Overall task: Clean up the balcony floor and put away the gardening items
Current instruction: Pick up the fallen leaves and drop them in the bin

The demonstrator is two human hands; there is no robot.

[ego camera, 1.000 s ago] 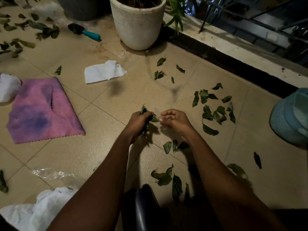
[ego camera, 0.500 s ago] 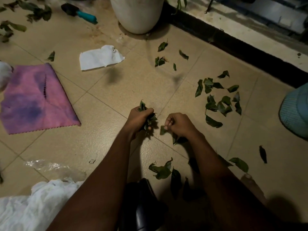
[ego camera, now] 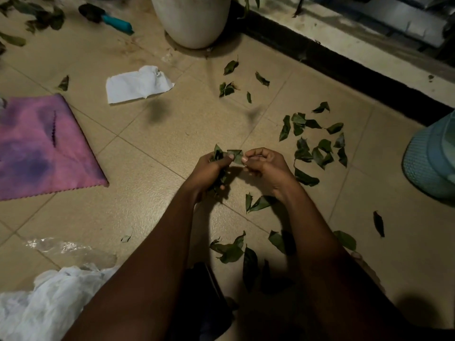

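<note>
Well in front of the white pot (ego camera: 192, 20), the left hand (ego camera: 209, 171) grips a bunch of leaves (ego camera: 218, 152). Its thumb and the right hand (ego camera: 264, 166) both pinch one leaf (ego camera: 235, 155), which spans the two hands, long axis left to right. Loose leaves (ego camera: 317, 148) lie on the beige tiled floor (ego camera: 152, 148) right of the pot, and a pink cloth (ego camera: 41, 146) lies left of it.

A: What is new on the balcony's beige tiled floor (ego camera: 157, 134)?

B: The right hand (ego camera: 263, 166), down at the tiles half a second ago, has lifted. Its fingers (ego camera: 256, 153) now pinch a small dark green leaf (ego camera: 235, 155).

A: And the left hand (ego camera: 211, 168)?

B: It grips its bunch of green leaves (ego camera: 218, 153), and its thumb has come onto that same leaf, now held between both hands. The view has also tipped lower.
</note>
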